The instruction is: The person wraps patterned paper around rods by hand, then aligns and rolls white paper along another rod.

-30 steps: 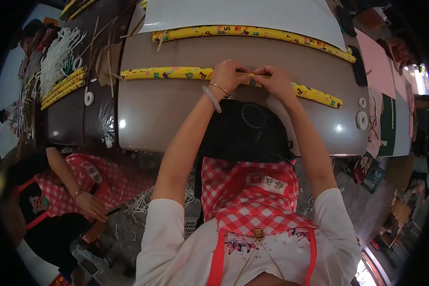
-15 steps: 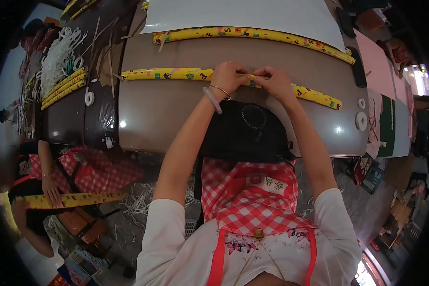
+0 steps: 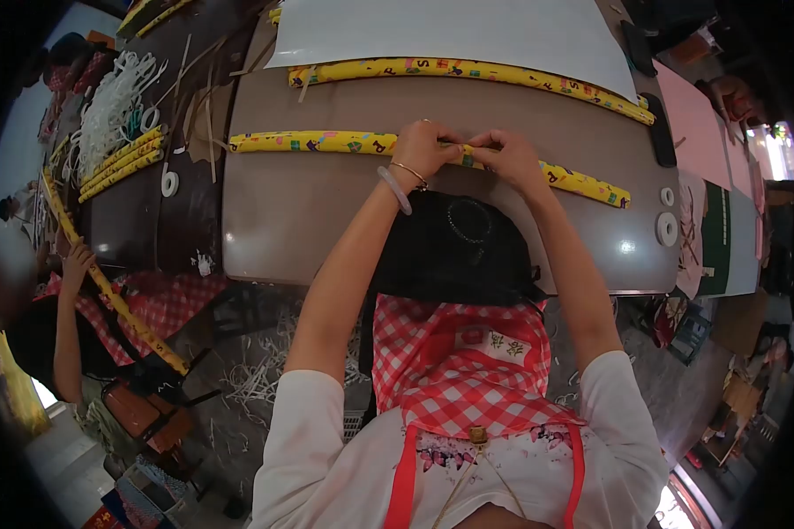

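Observation:
A slim roll of yellow patterned wrapping paper (image 3: 326,142) lies crosswise on the brown table in front of me. My left hand (image 3: 425,152), with bracelets at the wrist, is closed around its middle. Just to the right, my right hand (image 3: 509,159) pinches the same roll, its fingertips close to those of the left. Whether a small strip sits between the fingertips is too small to tell. Farther back, a second yellow roll (image 3: 468,70) lies along the edge of a large white sheet (image 3: 450,31).
Tape rolls (image 3: 668,229) rest at the table's right edge near dark objects (image 3: 660,132). To the left are white strips (image 3: 115,97), stacked yellow rolls (image 3: 123,163) and another tape roll (image 3: 169,184). A co-worker (image 3: 53,326) at the left holds a yellow roll (image 3: 119,304).
Both my hands stay at the middle of the roll, with only slight finger movement. The co-worker's yellow roll has swung from nearly level to a steep slant.

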Demonstrator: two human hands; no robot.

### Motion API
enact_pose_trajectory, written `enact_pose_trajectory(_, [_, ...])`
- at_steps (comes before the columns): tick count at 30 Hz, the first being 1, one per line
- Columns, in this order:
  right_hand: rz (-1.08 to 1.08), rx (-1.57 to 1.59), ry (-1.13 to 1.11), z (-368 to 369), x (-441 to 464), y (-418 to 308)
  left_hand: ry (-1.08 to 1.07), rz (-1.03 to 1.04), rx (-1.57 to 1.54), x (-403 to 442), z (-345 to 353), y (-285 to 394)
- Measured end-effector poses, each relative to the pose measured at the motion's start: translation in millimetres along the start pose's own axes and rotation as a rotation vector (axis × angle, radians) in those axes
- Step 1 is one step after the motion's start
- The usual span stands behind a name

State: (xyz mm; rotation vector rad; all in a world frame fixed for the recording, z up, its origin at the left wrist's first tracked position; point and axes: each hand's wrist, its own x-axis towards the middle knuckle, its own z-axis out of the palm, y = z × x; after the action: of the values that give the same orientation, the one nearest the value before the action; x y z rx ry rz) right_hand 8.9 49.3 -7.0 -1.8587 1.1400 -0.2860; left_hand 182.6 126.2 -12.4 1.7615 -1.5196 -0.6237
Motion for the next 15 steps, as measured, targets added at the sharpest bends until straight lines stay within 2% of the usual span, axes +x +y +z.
enact_pose_trajectory(5, [0.024,0.061,-0.031,1.2,1.4,4.1,0.007,-0.001,-0.001,1.8,1.9,-2.8])
enact_pose_trajectory(8, [-0.057,-0.014,0.047,5.7,1.2,4.6,-0.009,-0.015,-0.028,1.5,3.1,-5.2])
enact_pose_trajectory(15, [-0.009,0.066,-0.009,1.6,3.5,6.3,0.010,0.012,0.000,2.2,5.1,-8.3])
